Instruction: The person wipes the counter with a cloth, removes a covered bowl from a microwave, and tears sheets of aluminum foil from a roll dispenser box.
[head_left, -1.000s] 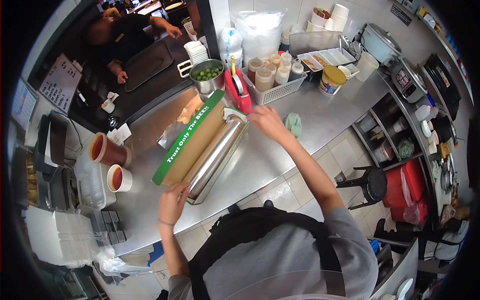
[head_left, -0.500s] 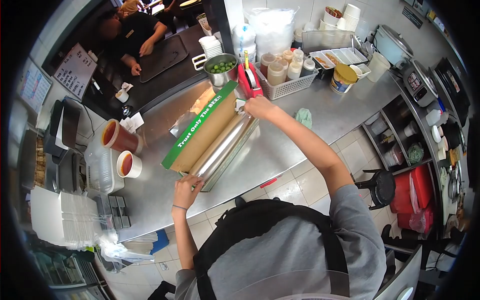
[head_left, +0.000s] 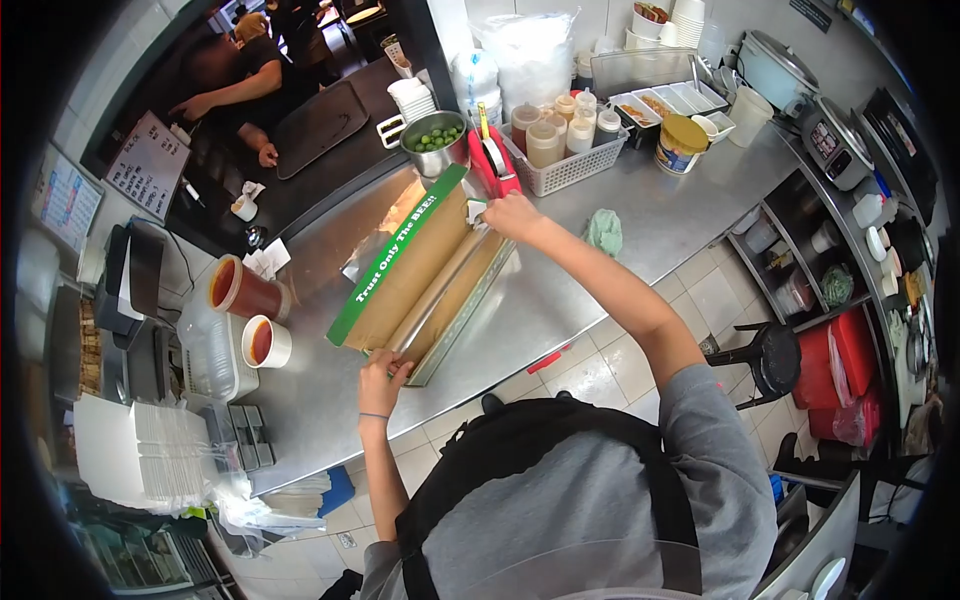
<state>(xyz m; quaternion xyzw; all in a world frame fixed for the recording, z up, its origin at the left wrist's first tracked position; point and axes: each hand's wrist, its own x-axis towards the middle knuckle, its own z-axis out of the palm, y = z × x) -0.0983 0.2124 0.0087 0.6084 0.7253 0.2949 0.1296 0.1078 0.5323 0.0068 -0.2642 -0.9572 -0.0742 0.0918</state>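
A long cardboard box with a green-edged lid lies open and slanted on the steel counter. Inside it a shiny roll shows as a narrow silver strip. My left hand is closed at the near end of the box and roll. At the far end, beside the red tape dispenser, my right hand is closed too. What exactly the fingers of each hand pinch is hidden. A crumpled green cloth lies to the right of my right hand.
Behind the box stand a metal bowl of green fruit and a basket of bottles. Red sauce tubs are at the left, beside white containers. Across the dark ledge is a person near a tray. A black stool stands right.
My right hand has closed at the box's far end. The roll now sits lower in the box, with less of it showing. The person across the ledge has moved an arm.
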